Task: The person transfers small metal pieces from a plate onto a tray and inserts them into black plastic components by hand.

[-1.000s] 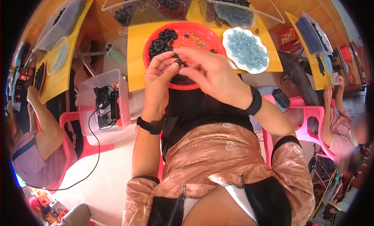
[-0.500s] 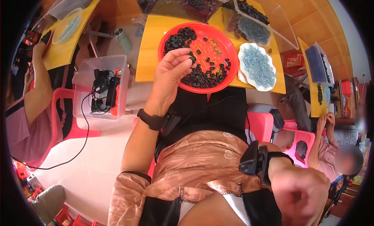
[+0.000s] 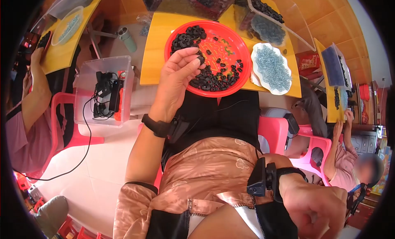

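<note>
My left hand (image 3: 177,72) is over the near left part of a red plate (image 3: 248,62), pinching a small round black plastic part (image 3: 200,59) between thumb and fingertips. Larger black parts (image 3: 187,38) are heaped at the plate's far left, and smaller black pieces (image 3: 216,80) lie scattered along its near side. Low at the right, close to the camera, my right hand (image 3: 314,204) is curled closed. Its fingertips are partly hidden, so what they hold cannot be made out. A black device is strapped to the right wrist.
On the yellow table (image 3: 158,29), a white scalloped dish of small metal screws (image 3: 271,68) stands right of the plate. Clear bins (image 3: 187,10) of black parts stand behind. A clear box (image 3: 80,97) with cables is at left. Co-workers sit at tables on both sides.
My left hand has shifted slightly left, with the black part still pinched. My right hand has moved a little down and left. The whole view has shifted slightly.
</note>
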